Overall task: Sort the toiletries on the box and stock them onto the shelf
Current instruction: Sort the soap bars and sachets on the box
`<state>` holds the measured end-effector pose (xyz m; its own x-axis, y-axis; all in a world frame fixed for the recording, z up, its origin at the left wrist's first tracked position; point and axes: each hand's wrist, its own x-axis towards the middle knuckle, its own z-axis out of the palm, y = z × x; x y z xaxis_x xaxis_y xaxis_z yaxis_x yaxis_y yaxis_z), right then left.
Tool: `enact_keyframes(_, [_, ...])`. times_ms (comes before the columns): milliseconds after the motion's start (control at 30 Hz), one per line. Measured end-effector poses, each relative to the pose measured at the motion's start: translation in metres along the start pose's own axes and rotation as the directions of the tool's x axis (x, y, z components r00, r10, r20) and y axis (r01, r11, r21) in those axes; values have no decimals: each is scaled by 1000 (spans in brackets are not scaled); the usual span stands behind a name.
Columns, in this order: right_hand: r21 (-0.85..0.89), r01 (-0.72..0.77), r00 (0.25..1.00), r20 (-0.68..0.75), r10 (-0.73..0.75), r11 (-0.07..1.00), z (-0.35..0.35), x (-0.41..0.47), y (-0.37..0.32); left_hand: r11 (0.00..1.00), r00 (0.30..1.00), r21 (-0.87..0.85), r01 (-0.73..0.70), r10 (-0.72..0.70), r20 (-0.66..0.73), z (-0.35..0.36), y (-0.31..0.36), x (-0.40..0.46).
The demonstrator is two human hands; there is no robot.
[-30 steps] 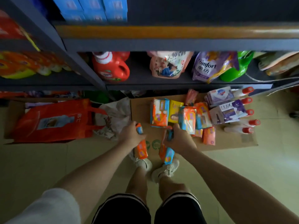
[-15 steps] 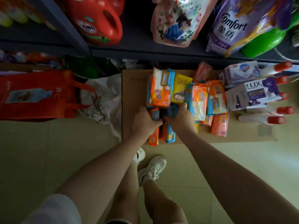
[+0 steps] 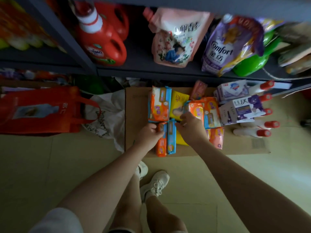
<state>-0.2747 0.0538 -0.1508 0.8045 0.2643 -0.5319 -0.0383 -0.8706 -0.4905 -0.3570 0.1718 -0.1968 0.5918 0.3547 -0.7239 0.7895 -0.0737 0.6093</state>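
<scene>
A flat cardboard box (image 3: 138, 118) lies on the floor under the dark shelf (image 3: 151, 71). On it lie several orange and blue wipe packs. My left hand (image 3: 148, 135) grips the top of a narrow orange pack (image 3: 161, 145) at the box's front edge. A narrow blue pack (image 3: 171, 140) lies beside it. My right hand (image 3: 191, 130) sits just to the right, its fingers pinching the edge of an orange wipe pack (image 3: 195, 110). A larger orange pack (image 3: 159, 105) and a yellow pack (image 3: 178, 105) lie behind the hands.
White and purple soap boxes (image 3: 240, 108) and red-capped white bottles (image 3: 252, 132) fill the box's right side. The shelf holds a red detergent jug (image 3: 102, 41), a pink pouch (image 3: 175, 39), a purple Comfort pouch (image 3: 223, 47) and a green bottle (image 3: 249, 64). An orange bag (image 3: 38, 110) lies left.
Both hands came down from above the floor with the narrow packs and set them on the box's front edge. My right hand then let go and shifted right to another orange pack.
</scene>
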Motion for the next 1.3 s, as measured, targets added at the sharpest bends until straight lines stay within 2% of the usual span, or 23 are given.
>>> enact_keyframes(67, [36,39,999,36,-41,999,-23,-5,-19,1000,995,-26,-15,17,94,-22,24,-16])
enact_keyframes(133, [38,136,989,47,-138,990,-50,-8,-47,996,981,6,-89,86,176,-50,61,-34])
enact_keyframes(167, [64,188,982,21,-190,980,-65,-11,-65,986,972,23,-164,158,174,-66,83,-42])
enact_keyframes(233, [149,314,949,-82,-305,938,-99,-17,-103,919,924,103,-381,376,67,-100,132,-55])
enact_keyframes(267, [188,377,924,-147,-354,907,-117,-20,-122,857,866,146,-495,500,5,-118,155,-60])
enact_keyframes(333, [201,499,855,-269,-443,843,-148,-25,-152,687,691,272,-673,716,-99,-151,198,-71])
enact_keyframes(400, [164,579,786,-375,-492,799,-174,-19,-176,500,499,482,-720,855,-142,-180,232,-76])
enact_keyframes(467, [155,602,750,-447,-488,783,-190,-3,-194,230,304,756,-613,952,-43,-200,258,-66])
enact_keyframes(500, [160,607,743,-463,-483,779,-195,7,-204,138,263,844,-519,965,5,-209,268,-56])
enact_keyframes(533, [159,605,743,-464,-481,781,-200,19,-213,98,258,897,-432,966,19,-217,278,-46])
enact_keyframes(600, [110,592,744,-456,-489,798,-209,47,-227,98,263,941,-325,965,-9,-228,292,-28])
enact_keyframes(633, [63,585,740,-448,-501,808,-212,64,-233,107,243,950,-294,969,-34,-230,295,-20])
enact_keyframes(800, [-107,556,717,-441,-541,824,-220,148,-250,135,10,983,-122,991,-135,-225,285,18])
enact_keyframes(900, [-75,528,728,-473,-497,846,-221,195,-259,176,-101,979,-106,977,-187,-223,283,31])
enact_keyframes(1000, [-102,502,711,-518,-476,859,-227,234,-271,162,-193,981,-108,964,-181,-222,283,40])
enact_keyframes(1067, [7,493,734,-541,-411,870,-236,249,-279,156,-211,982,-104,962,-175,-223,285,44])
enact_keyframes(1133, [124,528,740,-553,-384,840,-245,264,-286,169,-199,981,-91,962,-184,-224,286,46])
enact_keyframes(1300, [385,641,745,-521,-416,665,-246,282,-301,230,-95,971,-60,967,-235,-224,289,44])
